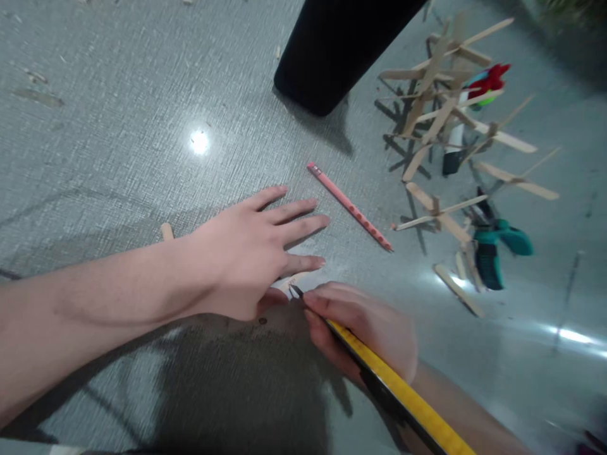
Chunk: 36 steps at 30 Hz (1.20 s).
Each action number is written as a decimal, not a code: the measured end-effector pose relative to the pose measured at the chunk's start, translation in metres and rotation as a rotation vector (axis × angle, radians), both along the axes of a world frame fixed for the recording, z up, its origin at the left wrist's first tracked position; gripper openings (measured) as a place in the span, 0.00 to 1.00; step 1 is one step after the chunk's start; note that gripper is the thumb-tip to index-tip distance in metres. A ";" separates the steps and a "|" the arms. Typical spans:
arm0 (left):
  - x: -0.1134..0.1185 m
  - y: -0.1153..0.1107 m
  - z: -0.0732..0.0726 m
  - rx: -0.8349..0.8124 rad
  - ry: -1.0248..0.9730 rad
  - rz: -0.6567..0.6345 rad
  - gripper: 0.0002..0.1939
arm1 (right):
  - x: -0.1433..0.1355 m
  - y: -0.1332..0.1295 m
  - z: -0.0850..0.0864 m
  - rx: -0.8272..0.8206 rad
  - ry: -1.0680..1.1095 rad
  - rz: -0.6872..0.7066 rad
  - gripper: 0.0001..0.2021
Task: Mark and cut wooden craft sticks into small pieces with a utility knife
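My left hand lies flat, fingers spread, on the grey textured table. Beside its thumb and little finger, partly covered, shows a pale piece of wooden craft stick; how firmly the hand presses it I cannot tell. My right hand, a little blurred, is closed around a yellow and black utility knife. The knife's dark tip points at the pale piece, close to the left thumb. A rounded craft stick end pokes out behind my left wrist.
A pink pencil lies beyond my hands. A black block-like object stands farther back. To the right are several crossed craft-stick pieces, green-handled cutters and a loose stick. Wood scraps lie at the far left.
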State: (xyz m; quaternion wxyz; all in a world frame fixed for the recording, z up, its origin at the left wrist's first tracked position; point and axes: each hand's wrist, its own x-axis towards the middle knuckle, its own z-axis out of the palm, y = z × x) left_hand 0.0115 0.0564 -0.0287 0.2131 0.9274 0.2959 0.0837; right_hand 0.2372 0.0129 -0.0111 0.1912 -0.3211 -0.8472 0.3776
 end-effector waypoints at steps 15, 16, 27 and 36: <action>0.000 -0.001 -0.001 0.017 0.005 0.008 0.32 | -0.004 0.000 0.003 -0.165 0.044 -0.026 0.17; 0.000 -0.001 0.000 0.013 0.012 0.011 0.32 | -0.003 0.000 0.003 -0.149 0.062 -0.022 0.16; -0.001 -0.001 -0.004 0.048 -0.027 0.012 0.33 | 0.000 0.003 0.003 -0.104 0.003 0.030 0.12; 0.001 0.000 -0.005 0.035 -0.003 0.003 0.33 | -0.001 0.002 -0.001 -0.005 0.088 0.012 0.19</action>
